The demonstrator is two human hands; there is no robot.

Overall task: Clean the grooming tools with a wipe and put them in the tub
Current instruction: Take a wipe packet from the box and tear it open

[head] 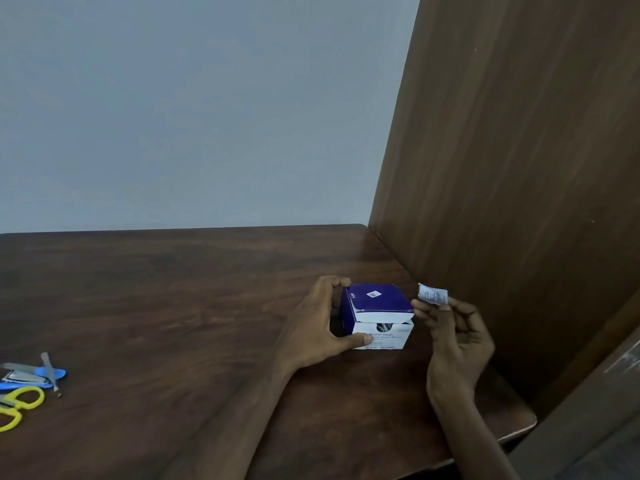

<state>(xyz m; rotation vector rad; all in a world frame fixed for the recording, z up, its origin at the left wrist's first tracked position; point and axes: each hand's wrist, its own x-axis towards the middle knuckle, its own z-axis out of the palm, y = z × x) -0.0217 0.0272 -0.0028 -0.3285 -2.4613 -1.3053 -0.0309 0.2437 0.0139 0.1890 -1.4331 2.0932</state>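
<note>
A blue and white box of alcohol swabs (379, 315) stands on the dark wooden table (173, 306), its lid flap partly raised. My left hand (318, 323) grips the box, thumb on its front and fingers over its far left edge. Just right of the box, my right hand (453, 337) pinches a small white swab packet (433, 293) at its fingertips. At the far left edge lie yellow-handled scissors (19, 403), a blue nail clipper (31, 375) and a thin metal tool (51, 374). No tub is in view.
A tall wooden panel (519, 168) rises along the table's right side, close behind my right hand. A pale wall (190, 116) backs the table. The table's rounded front right corner (519, 427) lies near my right forearm.
</note>
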